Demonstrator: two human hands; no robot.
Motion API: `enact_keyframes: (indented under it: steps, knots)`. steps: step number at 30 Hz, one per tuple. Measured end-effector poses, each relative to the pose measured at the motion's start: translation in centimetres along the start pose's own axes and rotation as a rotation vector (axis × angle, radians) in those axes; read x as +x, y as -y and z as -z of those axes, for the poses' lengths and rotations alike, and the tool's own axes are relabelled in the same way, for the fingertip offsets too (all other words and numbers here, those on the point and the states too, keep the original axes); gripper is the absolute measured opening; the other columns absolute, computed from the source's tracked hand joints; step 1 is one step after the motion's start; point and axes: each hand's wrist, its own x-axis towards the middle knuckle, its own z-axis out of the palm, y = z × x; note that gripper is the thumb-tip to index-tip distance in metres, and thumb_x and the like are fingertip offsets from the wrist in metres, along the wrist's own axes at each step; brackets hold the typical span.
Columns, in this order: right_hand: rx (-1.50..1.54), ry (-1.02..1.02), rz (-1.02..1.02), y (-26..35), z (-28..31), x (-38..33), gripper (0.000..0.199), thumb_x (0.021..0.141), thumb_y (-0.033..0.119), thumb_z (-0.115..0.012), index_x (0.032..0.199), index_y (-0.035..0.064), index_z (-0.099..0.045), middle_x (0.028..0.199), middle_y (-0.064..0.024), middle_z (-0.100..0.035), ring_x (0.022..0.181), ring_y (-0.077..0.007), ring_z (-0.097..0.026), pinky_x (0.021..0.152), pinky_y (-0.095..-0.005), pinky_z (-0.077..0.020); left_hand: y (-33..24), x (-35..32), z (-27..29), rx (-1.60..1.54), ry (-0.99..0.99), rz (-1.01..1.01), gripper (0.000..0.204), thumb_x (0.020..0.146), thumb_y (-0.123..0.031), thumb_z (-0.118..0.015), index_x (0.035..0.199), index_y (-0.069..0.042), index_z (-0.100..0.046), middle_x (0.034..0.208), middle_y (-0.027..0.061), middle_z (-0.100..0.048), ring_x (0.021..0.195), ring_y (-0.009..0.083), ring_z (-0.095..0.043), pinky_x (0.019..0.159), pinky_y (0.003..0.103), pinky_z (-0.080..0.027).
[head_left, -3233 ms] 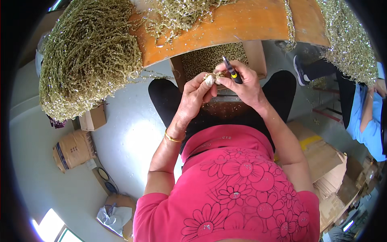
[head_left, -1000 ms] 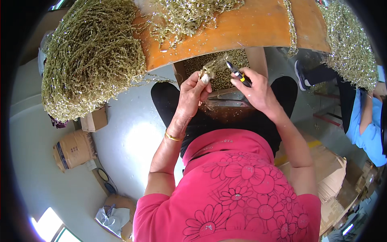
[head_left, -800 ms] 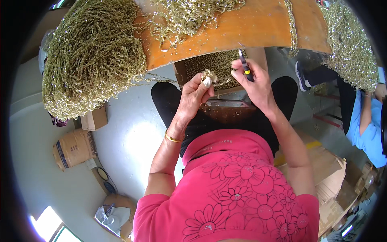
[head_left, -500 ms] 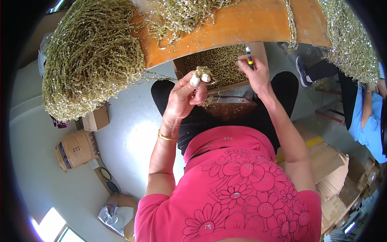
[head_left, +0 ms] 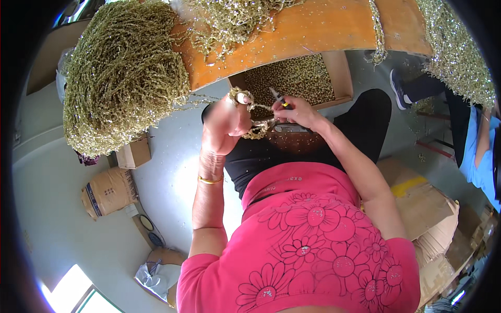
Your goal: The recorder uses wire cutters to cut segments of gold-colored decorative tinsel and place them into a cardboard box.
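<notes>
My left hand (head_left: 225, 125) is closed around a gold glittery strand (head_left: 257, 130), which loops out below the fingers. White wrapping (head_left: 242, 98) covers a fingertip. Just to its right, my right hand (head_left: 297, 113) grips a small pointed tool (head_left: 278, 97) with a dark handle, a yellow band and a silvery tip pointing up and left. A thin piece of the strand stretches between both hands, and the right fingertips seem to pinch its end. Beyond the hands stands a cardboard box (head_left: 342, 78) holding many small gold beads (head_left: 292, 78).
An orange-brown tabletop (head_left: 323, 26) curves across the far side. Thick bundles of gold tinsel strands (head_left: 125, 78) hang over it at left and right (head_left: 459, 52). Another person in blue (head_left: 477, 151) sits at the far right. Cardboard boxes (head_left: 417, 203) stand on the floor at right.
My right hand has come down and left toward the left hand, bringing the tool close to the strand. My left hand has turned and shifted slightly left.
</notes>
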Motion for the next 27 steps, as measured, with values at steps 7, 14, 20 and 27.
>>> enact_keyframes:
  steps: [7, 14, 20, 27]
  knots:
    - [0.842, -0.149, -0.172, 1.2, 1.2, -2.7, 0.018, 0.081, 0.02, -0.058, 0.093, 0.0093, -0.052, 0.08, -0.0011, -0.055, 0.067, -0.0095, -0.05, 0.057, -0.0252, -0.0401, 1.1, 0.2, 1.5, 0.174, -0.285, -0.011, 0.023, 0.091, -0.022, -0.04, 0.097, -0.003, -0.052, 0.064, 0.0007, -0.047, 0.047, 0.0083, -0.034, 0.044, 0.02, -0.028]
    - [0.776, -0.135, -0.154, 3.3, -2.3, -4.1, 0.031, 0.083, 0.023, -0.052, 0.109, 0.0069, -0.052, 0.097, -0.0062, -0.059, 0.075, -0.0122, -0.057, 0.061, -0.0253, -0.0424, 6.4, 1.9, 1.8, 0.319, -0.335, 0.195, 0.024, 0.091, -0.022, -0.042, 0.098, -0.002, -0.054, 0.091, 0.0072, -0.061, 0.075, 0.0127, -0.058, 0.066, 0.023, -0.045]
    - [0.606, 0.035, -0.096, 2.4, -2.5, -4.5, 0.031, 0.083, 0.023, -0.051, 0.109, 0.0056, -0.051, 0.1, -0.0073, -0.058, 0.081, -0.0154, -0.059, 0.065, -0.0248, -0.0429, 7.2, 2.4, 2.7, 0.049, -0.136, 0.325, 0.024, 0.091, -0.021, -0.037, 0.101, -0.002, -0.048, 0.079, 0.0043, -0.054, 0.064, 0.0158, -0.049, 0.065, 0.027, -0.045]
    - [0.79, 0.208, -0.058, 3.0, -2.0, -5.6, 0.028, 0.084, 0.024, -0.05, 0.105, 0.0061, -0.051, 0.108, -0.0112, -0.055, 0.083, -0.0171, -0.058, 0.068, -0.0252, -0.0418, 4.8, 3.0, 1.9, -0.291, -0.283, 0.381, 0.025, 0.093, -0.026, -0.033, 0.101, -0.006, -0.047, 0.079, 0.0043, -0.053, 0.073, 0.0189, -0.053, 0.078, 0.037, -0.044]
